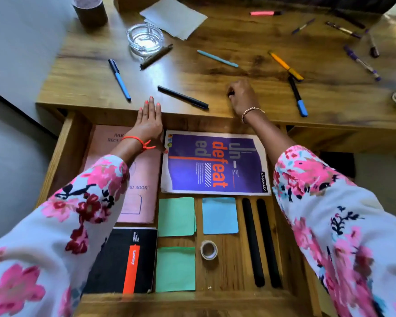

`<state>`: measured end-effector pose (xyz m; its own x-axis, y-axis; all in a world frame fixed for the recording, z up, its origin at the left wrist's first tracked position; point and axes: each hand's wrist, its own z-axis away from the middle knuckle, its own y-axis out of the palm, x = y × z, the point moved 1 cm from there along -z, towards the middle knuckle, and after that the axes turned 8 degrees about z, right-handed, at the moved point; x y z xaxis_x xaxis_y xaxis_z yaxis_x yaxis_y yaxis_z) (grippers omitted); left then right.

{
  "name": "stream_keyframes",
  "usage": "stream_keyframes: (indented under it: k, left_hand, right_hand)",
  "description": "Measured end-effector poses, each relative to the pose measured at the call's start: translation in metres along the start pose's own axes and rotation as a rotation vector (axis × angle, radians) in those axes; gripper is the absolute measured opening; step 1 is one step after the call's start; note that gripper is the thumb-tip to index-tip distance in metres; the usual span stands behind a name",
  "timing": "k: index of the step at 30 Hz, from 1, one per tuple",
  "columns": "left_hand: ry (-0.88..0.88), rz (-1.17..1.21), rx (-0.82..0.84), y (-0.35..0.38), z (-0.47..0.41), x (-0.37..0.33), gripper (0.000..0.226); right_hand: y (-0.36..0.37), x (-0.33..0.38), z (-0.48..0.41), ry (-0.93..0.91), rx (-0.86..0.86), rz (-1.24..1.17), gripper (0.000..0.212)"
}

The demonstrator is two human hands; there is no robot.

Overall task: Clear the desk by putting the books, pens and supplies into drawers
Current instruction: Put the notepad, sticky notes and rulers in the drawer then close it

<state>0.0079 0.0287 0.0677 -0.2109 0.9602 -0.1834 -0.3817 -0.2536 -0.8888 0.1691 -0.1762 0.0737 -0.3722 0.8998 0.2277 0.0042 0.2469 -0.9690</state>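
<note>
Drawer (62,156): open, nearest; holds black notebook (124,259), pink record book (144,179), purple notebook (215,163), 3 sticky pads (219,215), tape roll (208,249), 2 black pens (253,243).
Left hand (149,126): fingers straight, together, tips on worktop (238,42) edge.
Right hand (242,97): on worktop, fingers curled; holding anything, cannot tell.
Loose black pen (183,97): on worktop between hands.
Handling: likely light, stiff, rolls; pinch mid-barrel.

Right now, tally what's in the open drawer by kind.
Books: 3, pink book, purple notebook, black notebook
Sticky pads: 3, green pad, second green pad, blue pad
Black pens: 2, left black pen, right black pen
Tape roll: 1
Total: 9
</note>
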Motion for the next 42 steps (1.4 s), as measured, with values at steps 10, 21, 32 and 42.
stream_keyframes:
  k: [10,21,32,42]
  left_hand:
    - [0.014,0.166,0.014,-0.008,0.014,-0.003,0.128]
    - [0.126,0.461,0.062,0.086,0.119,-0.024,0.1]
    - [0.204,0.462,-0.016,0.138,0.218,0.005,0.089]
    - [0.316,0.233,-0.104,0.172,0.307,0.005,0.074]
  right_hand:
    - [-0.023,0.0,0.267,0.443,0.24,-0.505,0.029]
    - [0.034,0.004,0.383,0.641,0.425,-0.325,0.026]
    - [0.032,0.02,0.395,0.452,0.417,-0.17,0.03]
    - [0.007,0.051,0.447,0.22,0.207,-0.121,0.029]
